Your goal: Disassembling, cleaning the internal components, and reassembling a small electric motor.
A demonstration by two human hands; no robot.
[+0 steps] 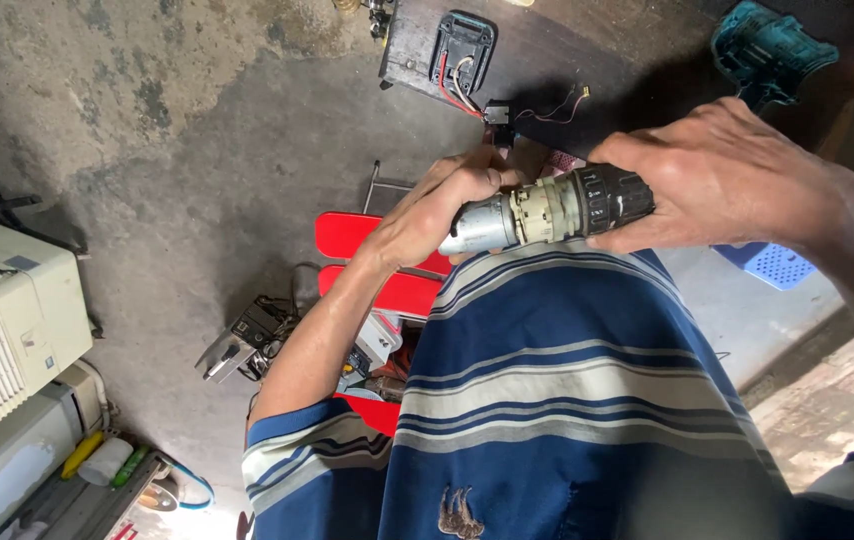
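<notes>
Stained grey concrete floor (197,170) below, left hand (432,205) closed around the silver motor end of a bare drill motor-and-gearbox assembly (547,210), right hand (727,180) wrapped around its black chuck, assembly held level above a blue-and-white striped shirt (557,390), teal plastic drill housing (769,52) well apart, red plastic stool (377,265) beneath.

Bare drill motor and gearbox assembly (547,212), out of its housing, held level between two hands.

The assembly lies roughly horizontal above the striped shirt, tilted slightly up toward the chuck end. Its silver cylindrical motor can sits at one end, gripped by the left hand (427,215). A pale grey-beige gearbox section with ribbed edges forms the middle. The black, ridged chuck and collar at the other end is wrapped by the right hand (722,180), whose fingers cover its tip.
</notes>
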